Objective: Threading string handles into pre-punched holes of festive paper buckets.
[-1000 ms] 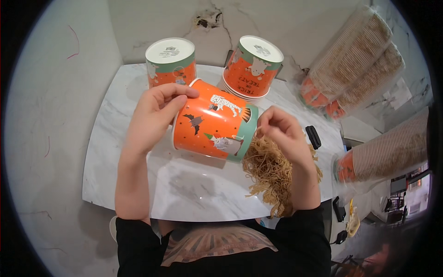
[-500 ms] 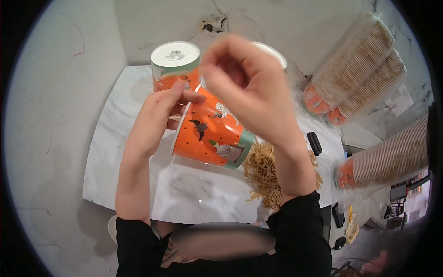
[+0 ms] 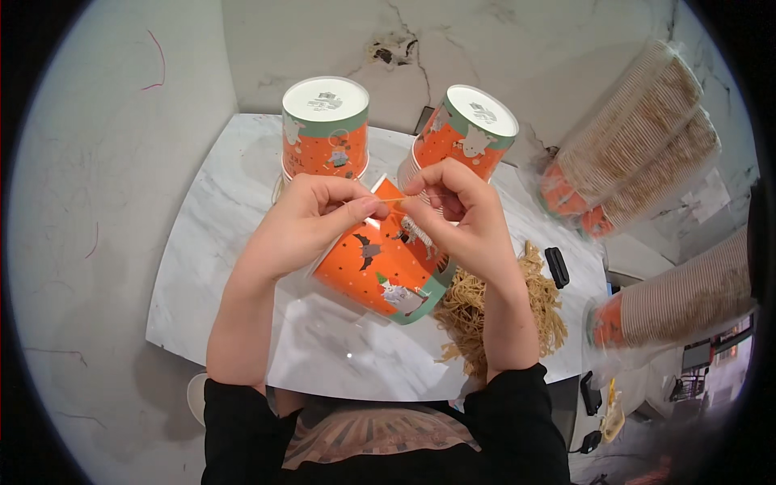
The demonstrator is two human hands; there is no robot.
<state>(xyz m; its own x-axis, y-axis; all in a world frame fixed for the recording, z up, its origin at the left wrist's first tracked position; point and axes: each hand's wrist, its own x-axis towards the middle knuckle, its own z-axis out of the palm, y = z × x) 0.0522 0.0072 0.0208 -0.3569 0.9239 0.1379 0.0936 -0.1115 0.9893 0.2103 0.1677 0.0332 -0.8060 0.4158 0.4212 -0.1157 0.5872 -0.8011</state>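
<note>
Between my two hands a thin yellowish string (image 3: 391, 200) is stretched in front of an orange paper cup (image 3: 339, 263) with a green base and bat and animal prints. My left hand (image 3: 311, 214) pinches one end of it between thumb and fingertips. The string's other end is in the closed fingertips of my right hand (image 3: 461, 214). Tilted, the cup has its mouth toward the upper left, under my hands; whether my left fingers also support it I cannot tell. Beside my right forearm lies a pile of tan strings (image 3: 540, 315).
Two stacks of upside-down orange cups, the left stack (image 3: 327, 141) and the right stack (image 3: 472, 137), stand at the back of the marble-patterned table (image 3: 202, 267). Plastic-wrapped cup stacks (image 3: 630, 121) lean at right, with another wrapped stack (image 3: 679, 283) nearer. A small black object (image 3: 557, 267) lies near the strings.
My right hand has come down from above the cup to meet my left hand, and the string now runs between them. The cup has moved slightly down and tilted more.
</note>
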